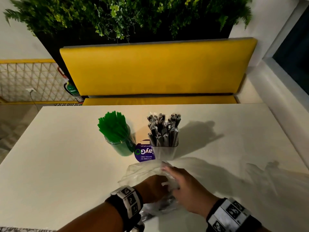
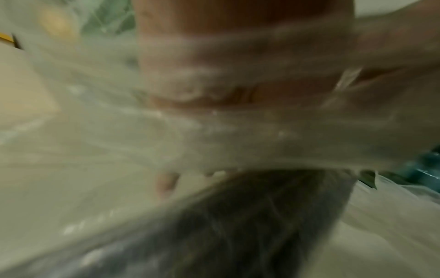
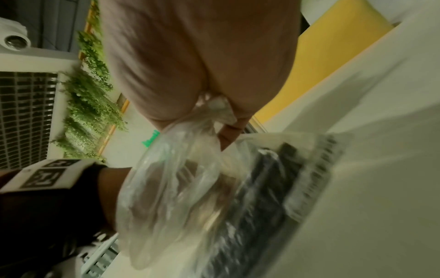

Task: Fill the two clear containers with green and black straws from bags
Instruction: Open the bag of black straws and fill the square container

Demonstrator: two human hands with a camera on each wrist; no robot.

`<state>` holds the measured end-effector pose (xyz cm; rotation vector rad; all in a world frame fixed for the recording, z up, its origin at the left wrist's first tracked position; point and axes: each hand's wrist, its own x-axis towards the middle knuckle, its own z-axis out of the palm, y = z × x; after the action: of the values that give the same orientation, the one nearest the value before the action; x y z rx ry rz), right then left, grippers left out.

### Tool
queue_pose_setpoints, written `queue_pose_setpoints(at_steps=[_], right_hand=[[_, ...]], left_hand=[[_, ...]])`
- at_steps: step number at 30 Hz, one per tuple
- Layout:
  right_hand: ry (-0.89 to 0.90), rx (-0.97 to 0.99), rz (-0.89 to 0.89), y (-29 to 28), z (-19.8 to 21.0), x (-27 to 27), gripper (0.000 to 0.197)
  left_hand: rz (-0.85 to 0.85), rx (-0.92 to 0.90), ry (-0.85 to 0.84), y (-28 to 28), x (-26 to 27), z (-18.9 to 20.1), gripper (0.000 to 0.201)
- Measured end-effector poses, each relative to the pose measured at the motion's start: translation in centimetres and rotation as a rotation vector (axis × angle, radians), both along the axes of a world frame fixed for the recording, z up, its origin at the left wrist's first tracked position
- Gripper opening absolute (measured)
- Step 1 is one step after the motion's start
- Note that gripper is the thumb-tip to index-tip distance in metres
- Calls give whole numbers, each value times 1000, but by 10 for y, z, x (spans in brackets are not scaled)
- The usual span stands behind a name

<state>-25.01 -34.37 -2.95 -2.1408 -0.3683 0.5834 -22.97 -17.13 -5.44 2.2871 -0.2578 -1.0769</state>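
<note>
Green straws [image 1: 115, 127] fill a round clear jar [image 1: 121, 147]. To its right, black wrapped straws [image 1: 164, 129] stand in a square clear container [image 1: 164, 152]. Nearer to me, both hands meet over a crumpled clear plastic bag [image 1: 138, 173]. My left hand [image 1: 153, 186] grips it with curled fingers. My right hand [image 1: 182, 186] pinches a gathered part of the bag [image 3: 214, 107]. A second bag with black straws [image 3: 262, 197] lies on the table under my hands. The left wrist view is blurred, with plastic film [image 2: 214, 131] across the hand.
A purple round label [image 1: 144, 152] stands between the two containers. The white table [image 1: 58, 156] runs wide to the left and right. A yellow padded bench [image 1: 157, 69] sits behind it, under a wall of green plants [image 1: 127, 15].
</note>
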Motion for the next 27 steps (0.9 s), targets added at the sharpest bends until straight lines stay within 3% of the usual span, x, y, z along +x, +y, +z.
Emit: queue_pose_setpoints(at_steps=[2,4,6,12,16,19,22,23,27], right_hand=[[6,44,-5,1,2,-4,84],[9,76,6,3,5,-9,85],[-20,109,14,5,8,-13,86],[-59,232,37,6,14,-10,76],[-14,357,-160,-8,8,-1,49],[26,242,-413,-27,-22,9,43],[199,-74,-163,-35,-42,12,45],[207,-99,-128,-34,-43,14,42],[368,197,-312,-22,-31,27,28]], left_hand=[[-22,32,94,-6,-2,4,50],[-119,205,104,-10,-1,4,64],[-209,368,1,-13,0,7,54],[-313,519,-169,-9,-11,-11,43],[-324,465,-311,-2,-17,-26,37],[-281,442,-277,2,-16,-26,36],[-159,415,-258,2,-5,-14,30],[-92,366,-245,4,-2,-13,29],[139,114,-111,6,5,-8,31]])
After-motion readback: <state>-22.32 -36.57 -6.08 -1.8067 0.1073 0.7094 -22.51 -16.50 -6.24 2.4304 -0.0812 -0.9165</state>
